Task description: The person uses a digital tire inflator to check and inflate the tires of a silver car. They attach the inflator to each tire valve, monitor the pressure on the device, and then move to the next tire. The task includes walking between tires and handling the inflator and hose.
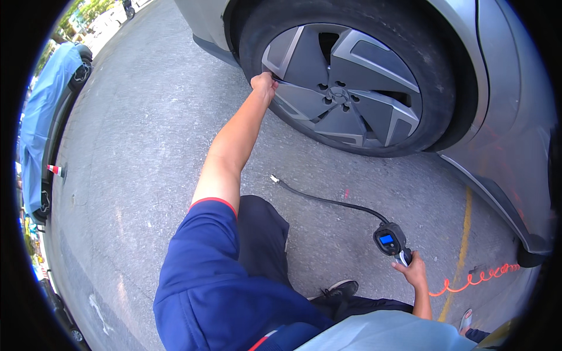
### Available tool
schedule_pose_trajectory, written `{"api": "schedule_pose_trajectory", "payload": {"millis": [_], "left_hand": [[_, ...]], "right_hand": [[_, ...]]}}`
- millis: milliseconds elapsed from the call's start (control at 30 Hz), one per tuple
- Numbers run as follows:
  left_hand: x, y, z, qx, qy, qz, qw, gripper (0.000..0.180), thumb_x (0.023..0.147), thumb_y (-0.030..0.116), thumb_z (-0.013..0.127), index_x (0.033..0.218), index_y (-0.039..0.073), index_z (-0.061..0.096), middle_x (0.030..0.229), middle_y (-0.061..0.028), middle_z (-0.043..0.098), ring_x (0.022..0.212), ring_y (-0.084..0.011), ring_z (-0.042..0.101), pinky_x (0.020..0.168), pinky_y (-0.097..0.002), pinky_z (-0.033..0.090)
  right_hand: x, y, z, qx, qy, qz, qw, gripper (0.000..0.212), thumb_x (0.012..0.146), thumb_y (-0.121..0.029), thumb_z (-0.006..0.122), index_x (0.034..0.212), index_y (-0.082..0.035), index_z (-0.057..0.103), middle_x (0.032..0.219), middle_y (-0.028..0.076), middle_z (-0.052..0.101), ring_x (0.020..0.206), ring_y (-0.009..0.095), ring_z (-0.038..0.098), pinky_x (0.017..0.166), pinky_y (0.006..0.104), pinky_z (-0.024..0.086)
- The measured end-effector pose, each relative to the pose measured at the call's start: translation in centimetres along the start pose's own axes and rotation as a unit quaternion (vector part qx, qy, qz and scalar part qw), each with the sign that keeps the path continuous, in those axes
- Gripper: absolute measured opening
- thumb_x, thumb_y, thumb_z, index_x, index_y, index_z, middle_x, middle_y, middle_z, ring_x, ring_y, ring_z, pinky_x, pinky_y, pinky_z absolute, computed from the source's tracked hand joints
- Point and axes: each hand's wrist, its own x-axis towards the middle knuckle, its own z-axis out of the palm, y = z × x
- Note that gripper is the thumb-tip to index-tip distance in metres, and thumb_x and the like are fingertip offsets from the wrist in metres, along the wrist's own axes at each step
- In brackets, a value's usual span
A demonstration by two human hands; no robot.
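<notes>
My left hand [265, 83] reaches up to the left edge of a grey alloy wheel [338, 95], its fingers closed at the rim near a gap between the spokes. What they pinch there, if anything, is hidden. Lower right, my right hand [413, 270] is wrapped round the handle of a black tire inflator [390, 238] with a lit blue display. From its top a black hose [328, 200] curves out to the left. The hose's metal chuck [274, 178] hangs free below the wheel, apart from my left hand.
A silver car [509, 70] carries the wheel in its black tire [436, 111]. A coiled orange air hose [468, 283] stretches right across a yellow painted line [466, 225]. Far left are a car under a blue cover [44, 123] and a traffic cone [55, 170]. A sandalled foot [466, 320] shows lower right.
</notes>
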Motion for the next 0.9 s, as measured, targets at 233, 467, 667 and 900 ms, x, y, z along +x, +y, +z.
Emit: {"api": "schedule_pose_trajectory", "payload": {"millis": [233, 467, 667, 900], "left_hand": [[0.4, -0.7, -0.8, 0.017, -0.03, -0.005, 0.999, 0.008, 0.092, 0.004, 0.056, 0.087, -0.003, 0.058, 0.073, -0.0103, 0.058, 0.054, -0.0168, 0.053, 0.048, -0.0296, 0.048], [-0.2, -0.5, 0.1, 0.0, 0.002, 0.009, 1.0, 0.002, 0.085, -0.006, 0.057, 0.085, -0.005, 0.058, 0.07, -0.0115, 0.059, 0.052, -0.0169, 0.054, 0.043, -0.0263, 0.046], [0.6, -0.7, -0.2, 0.031, -0.009, 0.028, 0.999, 0.008, 0.085, -0.009, 0.055, 0.08, -0.003, 0.058, 0.067, -0.0099, 0.057, 0.052, -0.0176, 0.055, 0.044, -0.0266, 0.045], [-1.6, 0.7, -1.9, 0.223, 0.008, -0.069, 0.972, 0.019, 0.09, 0.022, 0.068, 0.078, 0.009, 0.061, 0.059, -0.0017, 0.051, 0.044, -0.012, 0.043, 0.038, -0.0256, 0.029]], "right_hand": [[0.0, -0.1, -0.2, 0.011, 0.0, 0.002, 1.0, 0.073, 0.057, -0.042, 0.091, 0.099, 0.005, 0.054, 0.085, 0.025, 0.067, 0.082, 0.039, 0.067, 0.074, 0.044, 0.052], [0.2, 1.0, -0.1, 0.01, 0.012, -0.017, 1.0, 0.073, 0.056, -0.039, 0.092, 0.1, 0.005, 0.053, 0.087, 0.025, 0.067, 0.082, 0.04, 0.067, 0.073, 0.0446, 0.052], [1.0, 1.3, -0.6, 0.006, 0.005, -0.026, 1.0, 0.074, 0.052, -0.036, 0.092, 0.101, 0.003, 0.053, 0.09, 0.024, 0.066, 0.086, 0.04, 0.067, 0.075, 0.045, 0.052], [-0.7, 0.7, -2.1, -0.006, 0.033, -0.06, 0.998, 0.054, 0.063, -0.029, 0.084, 0.097, 0.0, 0.054, 0.094, 0.021, 0.063, 0.09, 0.039, 0.062, 0.082, 0.0474, 0.049]]}}
